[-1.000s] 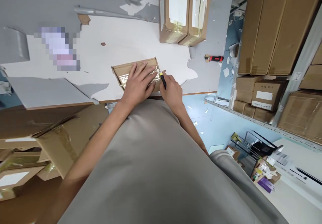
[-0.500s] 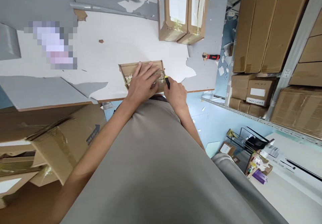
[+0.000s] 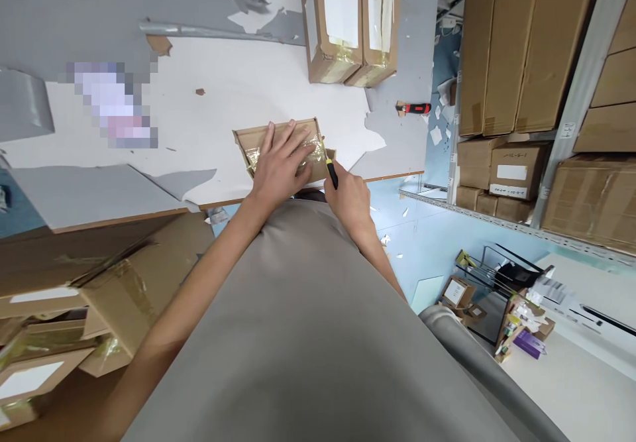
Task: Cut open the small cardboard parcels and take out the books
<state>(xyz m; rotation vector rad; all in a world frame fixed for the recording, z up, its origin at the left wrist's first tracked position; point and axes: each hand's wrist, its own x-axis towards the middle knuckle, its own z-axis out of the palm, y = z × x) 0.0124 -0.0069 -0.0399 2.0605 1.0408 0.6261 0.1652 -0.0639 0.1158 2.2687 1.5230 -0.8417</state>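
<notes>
A small cardboard box with shiny clear tape across it lies near the front edge of the table. My left hand rests flat on its top with the fingers spread. In my right hand is a utility knife with a yellow and black handle, gripped in closed fingers. Its tip is at the right edge of the box, where a strip of cardboard stands out beside it. How far the blade goes in is too small to tell.
Two taped cardboard boxes stand at the back of the table. A red and black tool lies at its right edge. Large cartons fill the shelf on the right. Open cartons stand below on the left.
The knife in my right hand has moved slightly toward me along the box's right edge, and a cardboard strip now shows there. My left hand stays on the box. The view has shifted a little.
</notes>
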